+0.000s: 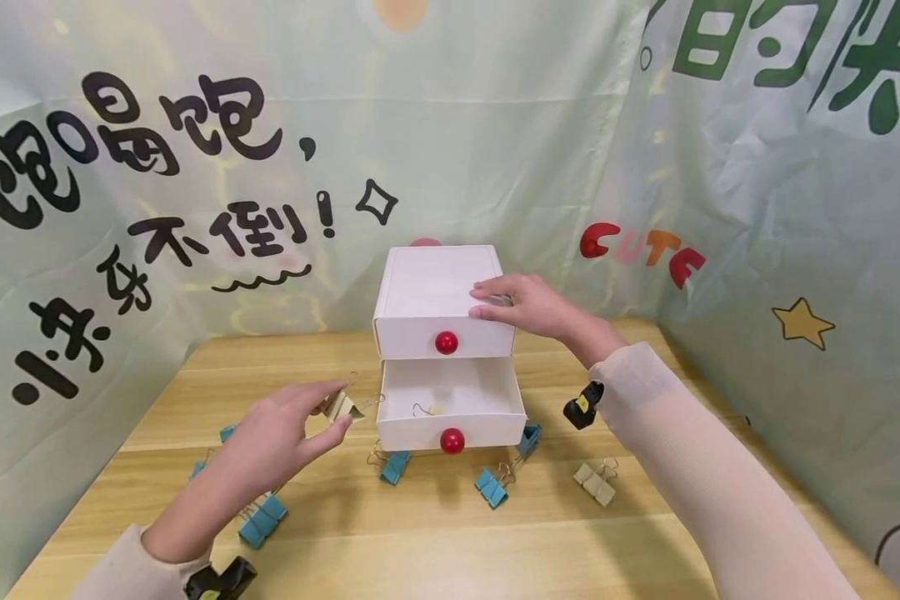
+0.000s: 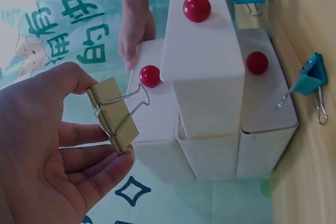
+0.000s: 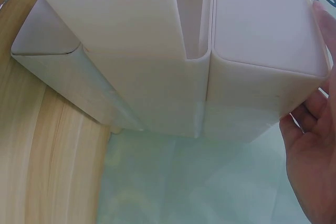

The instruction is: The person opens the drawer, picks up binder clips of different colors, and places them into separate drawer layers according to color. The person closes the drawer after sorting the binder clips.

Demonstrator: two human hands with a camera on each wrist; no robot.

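A gold binder clip [image 2: 113,114] is pinched between the thumb and fingers of my left hand [image 1: 270,433], just left of the pulled-out drawer [image 1: 412,433]; its wire handles point toward the drawer. That drawer belongs to a white drawer box [image 1: 438,283] with red round knobs, and it juts out from the middle, between two closed drawers. Inside it lies a small yellowish clip [image 1: 436,409] with a wire handle showing. My right hand [image 1: 528,307] rests on the box's top near the right front edge, fingers extended.
Several blue binder clips lie on the wooden table, among them one at front left [image 1: 262,521], one below the drawer [image 1: 394,467] and one to its right [image 1: 491,488]. A cream binder clip [image 1: 595,483] lies farther right. A printed cloth [image 1: 450,167] hangs behind.
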